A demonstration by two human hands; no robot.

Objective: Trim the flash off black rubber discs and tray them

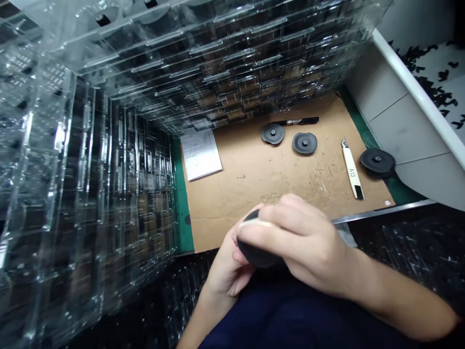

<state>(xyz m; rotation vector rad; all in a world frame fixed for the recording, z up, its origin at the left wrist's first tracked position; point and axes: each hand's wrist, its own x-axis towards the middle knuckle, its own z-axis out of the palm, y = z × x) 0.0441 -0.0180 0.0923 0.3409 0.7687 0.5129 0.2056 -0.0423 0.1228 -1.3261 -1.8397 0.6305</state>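
Close to my body, over the near edge of the cardboard, I hold a round black plastic disc (256, 254). My left hand (228, 271) grips it from below and the left, its fingers partly hidden behind it. My right hand (305, 237) is closed over its upper right side, thumb and fingers pressed against it. A thin pale strip (256, 222) shows along the right index finger at the disc; what it is I cannot make out. Two similar black discs, a left one (273, 134) and a right one (304, 143), lie beyond my hands on the cardboard (236, 198).
A cream craft knife (351, 172) marked A13 lies blade-up at right, beside another black disc (377, 162). A black pen (300, 121) and a printed paper pad (201, 155) lie farther back. Stacked clear plastic trays (218, 58) wall the back and left.
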